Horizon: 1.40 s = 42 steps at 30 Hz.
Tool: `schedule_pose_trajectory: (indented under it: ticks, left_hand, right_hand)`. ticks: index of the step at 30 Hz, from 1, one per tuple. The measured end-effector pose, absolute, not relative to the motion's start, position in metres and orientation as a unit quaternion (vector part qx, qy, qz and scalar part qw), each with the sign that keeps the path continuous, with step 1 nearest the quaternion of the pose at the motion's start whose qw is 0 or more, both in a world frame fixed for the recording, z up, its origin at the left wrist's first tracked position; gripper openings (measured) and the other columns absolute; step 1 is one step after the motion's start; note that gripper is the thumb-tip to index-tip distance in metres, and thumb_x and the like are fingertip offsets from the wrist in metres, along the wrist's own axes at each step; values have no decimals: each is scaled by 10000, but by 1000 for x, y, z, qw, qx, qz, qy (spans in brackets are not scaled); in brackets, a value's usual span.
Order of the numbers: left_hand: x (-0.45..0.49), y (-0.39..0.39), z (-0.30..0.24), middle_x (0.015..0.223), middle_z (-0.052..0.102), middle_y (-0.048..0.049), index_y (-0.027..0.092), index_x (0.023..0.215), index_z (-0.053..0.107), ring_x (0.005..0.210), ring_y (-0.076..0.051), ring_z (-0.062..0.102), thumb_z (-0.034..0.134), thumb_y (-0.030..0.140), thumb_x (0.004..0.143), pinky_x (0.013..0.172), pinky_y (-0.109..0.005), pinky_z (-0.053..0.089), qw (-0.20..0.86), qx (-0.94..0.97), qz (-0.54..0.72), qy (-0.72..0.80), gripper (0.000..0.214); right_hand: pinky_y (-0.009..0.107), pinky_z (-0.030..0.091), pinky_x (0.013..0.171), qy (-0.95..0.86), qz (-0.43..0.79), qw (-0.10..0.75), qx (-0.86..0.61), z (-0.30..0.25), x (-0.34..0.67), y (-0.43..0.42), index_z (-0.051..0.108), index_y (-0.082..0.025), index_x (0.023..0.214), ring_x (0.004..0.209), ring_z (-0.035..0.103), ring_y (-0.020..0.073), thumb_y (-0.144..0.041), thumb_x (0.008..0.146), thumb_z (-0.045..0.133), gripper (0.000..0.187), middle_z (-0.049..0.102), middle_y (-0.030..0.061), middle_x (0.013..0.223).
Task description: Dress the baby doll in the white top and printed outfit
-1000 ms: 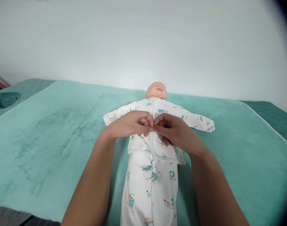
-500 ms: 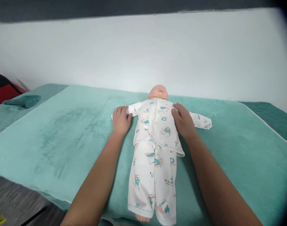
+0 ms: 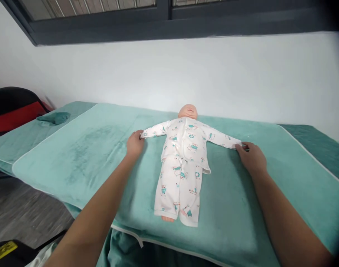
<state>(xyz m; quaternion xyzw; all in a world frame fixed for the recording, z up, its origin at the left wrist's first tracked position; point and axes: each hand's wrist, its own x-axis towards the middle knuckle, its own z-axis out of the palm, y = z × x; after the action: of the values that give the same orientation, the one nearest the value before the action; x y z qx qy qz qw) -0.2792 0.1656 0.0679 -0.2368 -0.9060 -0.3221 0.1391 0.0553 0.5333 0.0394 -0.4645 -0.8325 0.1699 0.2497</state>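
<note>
A baby doll lies on its back on a green padded bed, head toward the wall. It wears a white printed baby shirt and matching printed trousers, with one foot's toes showing at a hem. My left hand pinches the cuff of the sleeve stretched out to the left. On the other side, my right hand grips the end of the right-hand sleeve between thumb and fingers. Both sleeves are spread outward, and the doll's hands are not visible.
The green bed cover has a white-edged pad. A white wall and a dark window frame stand behind. At left are a red and black object and a small green pillow; a yellow label shows at lower left.
My right hand has moved outward from the shirt's side to the sleeve end. My left hand has shifted out to its cuff. The view has tilted up, showing the window.
</note>
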Motion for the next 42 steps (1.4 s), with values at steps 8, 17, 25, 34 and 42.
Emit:
schedule_pose_trajectory:
  ticks: [8, 17, 25, 34, 42]
  left_hand:
    - [-305, 164, 67, 975, 614, -68, 179, 1148, 670, 858, -196, 577, 496, 113, 801, 826, -302, 456, 196, -211, -360, -887, 393]
    - [-295, 168, 60, 1050, 602, -84, 233, 1073, 713, 995, -244, 574, 485, 128, 854, 778, -323, 445, 203, -196, -322, -904, 332]
    - [-259, 163, 65, 1167, 579, -129, 149, 1050, 706, 1136, -260, 543, 471, 11, 750, 1013, -395, 440, 192, -168, -417, -873, 406]
    - [-75, 87, 48, 1100, 677, -47, 235, 1136, 648, 981, -171, 647, 575, 273, 917, 924, -320, 488, -83, -195, -682, -700, 234]
    - [-16, 63, 57, 1240, 559, -60, 372, 1295, 631, 1161, -215, 552, 709, 294, 859, 1039, -385, 428, -93, -396, -509, -759, 449]
  right_hand:
    - [318, 376, 736, -793, 249, 299, -468, 49, 47, 528, 703, -155, 1153, 776, 541, 190, -276, 830, 595, 362, 654, 92, 947]
    - [348, 370, 718, -723, 233, 398, -514, 50, 49, 525, 753, -95, 1036, 685, 472, 173, -217, 798, 553, 334, 572, 81, 816]
    - [324, 439, 770, -780, 231, 428, -395, 61, 52, 473, 706, -117, 1022, 792, 560, 163, -191, 818, 573, 254, 601, 161, 1098]
    - [306, 431, 651, -866, 328, 255, -278, 49, 87, 322, 580, -271, 1274, 687, 561, 151, -459, 894, 628, 427, 677, 20, 1031]
    - [286, 431, 647, -790, 473, 296, -255, 56, 93, 289, 588, -216, 985, 694, 523, 149, -447, 922, 613, 240, 587, -3, 818]
